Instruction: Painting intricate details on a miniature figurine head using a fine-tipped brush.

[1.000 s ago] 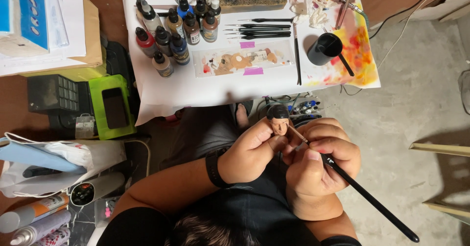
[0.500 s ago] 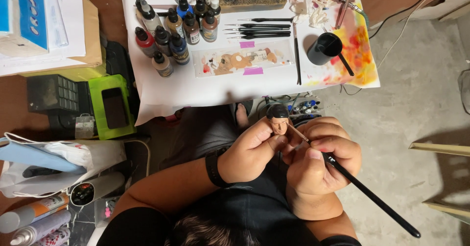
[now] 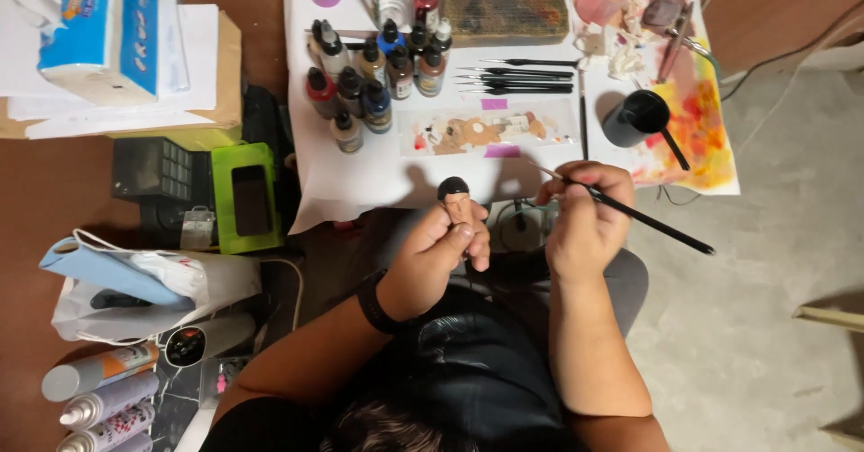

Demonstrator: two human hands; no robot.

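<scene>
Painting a miniature head at a cluttered worktable

Gripping a small figure head (image 3: 454, 202) with dark hair and a flesh-toned face, the left hand (image 3: 438, 256) is seen closed around its lower part, so that the head is raised above the knuckles, just in front of the table's near edge. A dark band (image 3: 373, 302) is worn on that wrist. A thin black-handled paintbrush (image 3: 630, 211) is pinched in the fingers of the right hand (image 3: 583, 227), its tip pointed left toward the miniature but kept apart from it, its handle angled out to the right over the grey floor.

Beyond the hands, a white paper sheet (image 3: 360, 178) is spread over the table. On it a cluster of dropper paint bottles (image 3: 373, 65) is stood upright at the left, a clear palette strip (image 3: 490, 130) dabbed with skin tones is laid in the middle, and a row of spare brushes (image 3: 526, 76) is laid just behind it. A black cup (image 3: 634, 117) is set to the right, beside paper stained orange and yellow (image 3: 697, 124). A green case (image 3: 245, 196) is placed left of the sheet, and spray cans (image 3: 99, 398) are seen lying at the lower left, near a pale bag (image 3: 126, 281).
</scene>
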